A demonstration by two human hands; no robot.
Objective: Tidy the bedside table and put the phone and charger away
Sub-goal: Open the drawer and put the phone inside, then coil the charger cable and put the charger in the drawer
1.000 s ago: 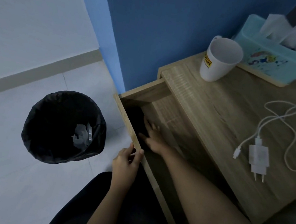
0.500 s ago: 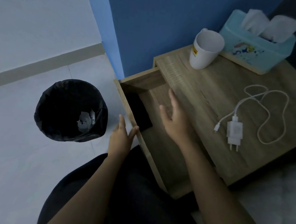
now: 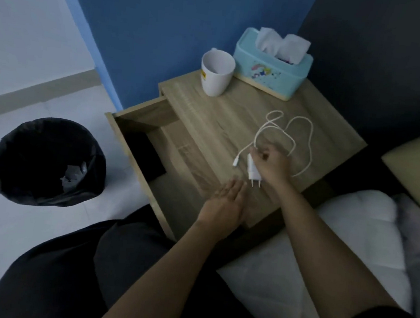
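The white charger plug point(image 3: 253, 172) is lifted off the wooden bedside table point(image 3: 222, 124), and my right hand point(image 3: 271, 164) is pinched on it and its cable. The white cable point(image 3: 289, 135) trails in loops across the tabletop behind my hand. My left hand point(image 3: 228, 199) hovers flat and open, palm up, just in front of the plug over the table's front edge. The drawer point(image 3: 141, 119) stands pulled out on the left. The black phone point(image 3: 148, 153) lies inside it along the left side.
A white mug point(image 3: 216, 73) and a light blue tissue box point(image 3: 271, 67) stand at the table's back, against the blue wall. A black-lined bin point(image 3: 47, 161) with crumpled paper sits on the floor left of the drawer. The bed with white bedding point(image 3: 350, 236) lies at right.
My right hand left the drawer, crossed to the tabletop and took hold of the charger plug. My left hand let go of the drawer's edge and moved right, under the plug.
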